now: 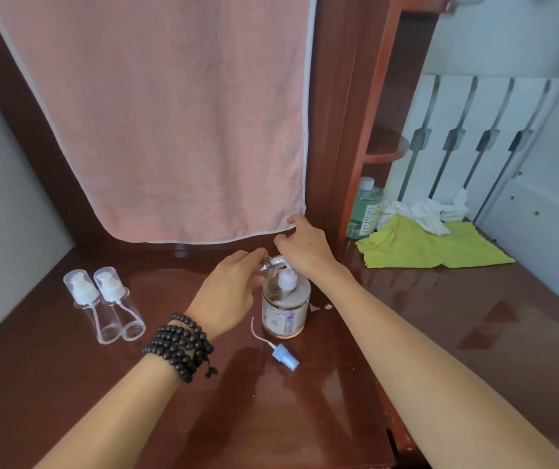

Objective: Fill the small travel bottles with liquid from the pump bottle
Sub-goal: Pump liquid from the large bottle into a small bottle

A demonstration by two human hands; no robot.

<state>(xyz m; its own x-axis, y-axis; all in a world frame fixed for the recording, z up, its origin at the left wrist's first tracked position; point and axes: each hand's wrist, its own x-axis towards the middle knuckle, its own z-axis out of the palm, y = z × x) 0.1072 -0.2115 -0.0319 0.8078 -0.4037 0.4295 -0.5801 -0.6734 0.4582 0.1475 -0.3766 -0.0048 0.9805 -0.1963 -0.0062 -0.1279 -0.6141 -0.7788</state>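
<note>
A pump bottle (pixel 286 308) with a flowered label and pale liquid stands on the dark wooden table (pixel 440 316). My left hand (pixel 229 296) grips a small clear travel bottle (pixel 263 268) tilted up against the pump's spout. My right hand (pixel 303 247) rests curled over the pump head (pixel 279 260), fingers bent down on it. A loose blue spray cap (pixel 284 357) with its thin tube lies in front of the pump bottle. Two more clear travel bottles (pixel 105 304) with white pump tops lie side by side at the left.
A pink towel (pixel 169 113) hangs behind the table. At the right lie a yellow-green cloth (pixel 423 245) and crumpled white tissue (pixel 423 213), with a green bottle (pixel 364 209) beside a wooden shelf post. Black beads wrap my left wrist.
</note>
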